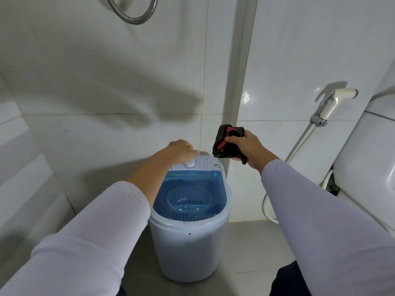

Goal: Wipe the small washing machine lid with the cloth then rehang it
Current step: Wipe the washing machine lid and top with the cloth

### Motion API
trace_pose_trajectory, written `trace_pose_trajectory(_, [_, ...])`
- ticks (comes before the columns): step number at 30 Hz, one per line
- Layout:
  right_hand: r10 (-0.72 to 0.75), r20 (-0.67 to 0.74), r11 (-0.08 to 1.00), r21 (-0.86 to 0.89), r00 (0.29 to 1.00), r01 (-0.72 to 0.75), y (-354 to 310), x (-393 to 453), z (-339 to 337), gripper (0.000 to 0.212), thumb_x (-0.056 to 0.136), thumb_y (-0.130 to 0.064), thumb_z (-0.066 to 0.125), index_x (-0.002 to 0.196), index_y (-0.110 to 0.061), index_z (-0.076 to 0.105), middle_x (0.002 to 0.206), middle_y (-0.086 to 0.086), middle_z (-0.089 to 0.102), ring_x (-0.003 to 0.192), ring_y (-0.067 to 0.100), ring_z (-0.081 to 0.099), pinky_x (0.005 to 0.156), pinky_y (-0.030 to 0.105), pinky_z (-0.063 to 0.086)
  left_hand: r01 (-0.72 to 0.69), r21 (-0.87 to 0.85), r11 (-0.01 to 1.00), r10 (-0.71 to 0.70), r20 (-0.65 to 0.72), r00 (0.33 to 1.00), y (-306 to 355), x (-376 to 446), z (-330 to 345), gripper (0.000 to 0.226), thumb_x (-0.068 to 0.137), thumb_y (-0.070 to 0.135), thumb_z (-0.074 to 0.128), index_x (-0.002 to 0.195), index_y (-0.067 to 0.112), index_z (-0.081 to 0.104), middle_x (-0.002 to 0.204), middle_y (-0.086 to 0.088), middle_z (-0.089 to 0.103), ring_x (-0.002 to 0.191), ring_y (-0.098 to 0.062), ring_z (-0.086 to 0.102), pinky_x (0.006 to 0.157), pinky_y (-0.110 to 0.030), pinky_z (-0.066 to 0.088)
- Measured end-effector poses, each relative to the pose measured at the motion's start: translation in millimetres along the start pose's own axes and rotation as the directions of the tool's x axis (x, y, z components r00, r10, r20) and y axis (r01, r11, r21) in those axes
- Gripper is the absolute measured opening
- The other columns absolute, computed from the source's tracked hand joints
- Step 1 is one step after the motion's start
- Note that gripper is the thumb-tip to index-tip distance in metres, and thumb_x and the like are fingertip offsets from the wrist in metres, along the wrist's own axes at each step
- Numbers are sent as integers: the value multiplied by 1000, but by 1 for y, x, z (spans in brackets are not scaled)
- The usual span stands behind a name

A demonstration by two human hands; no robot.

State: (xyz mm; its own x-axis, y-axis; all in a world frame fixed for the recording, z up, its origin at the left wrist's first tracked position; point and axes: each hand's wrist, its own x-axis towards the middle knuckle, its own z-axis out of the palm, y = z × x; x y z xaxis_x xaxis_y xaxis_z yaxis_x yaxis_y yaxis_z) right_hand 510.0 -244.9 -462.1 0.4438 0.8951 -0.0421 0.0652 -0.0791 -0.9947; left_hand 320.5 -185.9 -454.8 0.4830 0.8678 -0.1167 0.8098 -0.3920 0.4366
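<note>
A small white washing machine (188,248) stands on the floor against the tiled wall. Its see-through blue lid (168,199) lies closed, with a ribbed basket visible under it. Behind the lid is a white control panel with a round knob (189,163). My left hand (181,149) rests over that knob with fingers curled down; whether it grips the knob is hidden. My right hand (245,146) is up and to the right of the machine, shut on a bunched black and red cloth (226,142), which hangs in the air above the panel's right corner.
A toilet cistern (367,159) fills the right edge. A bidet sprayer (333,103) hangs on the wall with its hose running down to the floor. A metal shower hose (132,16) loops at the top. A tiled ledge slopes along the left.
</note>
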Motion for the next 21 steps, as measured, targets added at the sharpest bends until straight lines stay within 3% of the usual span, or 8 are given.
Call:
trace_pose_trajectory(3, [34, -26, 999, -17, 999, -35, 11, 9, -1, 32, 84, -14, 64, 111, -18, 47, 111, 11, 58, 99, 33, 62, 80, 47, 56, 42, 220, 975, -66, 104, 992, -19, 8, 26, 58, 92, 39, 51, 144, 15, 37, 146, -7, 43, 128, -27, 46, 102, -33, 39])
trace_pose_trajectory(7, [27, -64, 997, -70, 998, -32, 27, 30, 3, 34, 82, -8, 60, 112, -17, 47, 113, 10, 57, 102, 33, 61, 81, 51, 57, 88, 226, 970, -125, 152, 980, -36, 29, 50, 59, 94, 33, 51, 147, 14, 30, 144, -9, 45, 119, -24, 51, 92, -30, 42])
trace_pose_trajectory(9, [2, -97, 981, -192, 995, -21, 37, 43, 7, 33, 82, -11, 59, 113, -17, 49, 111, 8, 58, 102, 31, 61, 85, 50, 56, 86, 243, 966, -128, 162, 978, -39, 39, 55, 59, 96, 31, 49, 147, 11, 29, 142, -9, 46, 118, -24, 52, 89, -29, 41])
trace_pose_trajectory(11, [-42, -133, 937, -350, 990, -7, 46, 55, 11, 34, 82, -18, 57, 115, -17, 50, 109, 7, 59, 99, 28, 60, 88, 46, 55, 92, 272, 958, -139, 161, 977, -41, 51, 58, 57, 96, 32, 49, 145, 10, 31, 142, -9, 46, 125, -25, 49, 96, -30, 41])
trace_pose_trajectory(15, [-114, -137, 829, -559, 984, 18, 61, 77, 22, 35, 86, -21, 53, 121, -17, 50, 113, 12, 63, 99, 31, 60, 80, 33, 49, 82, 352, 932, -157, 189, 969, -48, 70, 73, 49, 96, 35, 47, 135, 5, 45, 130, -10, 54, 116, -26, 55, 94, -32, 44])
trace_pose_trajectory(18, [-141, -83, 689, -724, 986, 37, 68, 91, 33, 37, 89, -16, 49, 126, -13, 46, 112, 18, 61, 99, 36, 59, 72, 32, 42, 64, 362, 930, -147, 205, 968, -50, 79, 84, 40, 97, 34, 45, 123, 4, 52, 118, -10, 56, 108, -26, 57, 88, -33, 47])
trace_pose_trajectory(21, [-179, -1, 500, -862, 984, 90, 71, 104, 44, 37, 88, -8, 49, 125, -11, 46, 111, 19, 61, 97, 37, 60, 70, 32, 43, 80, 383, 920, -153, 166, 974, -50, 86, 89, 28, 98, 27, 44, 90, 4, 55, 85, -3, 50, 80, -19, 55, 71, -29, 43])
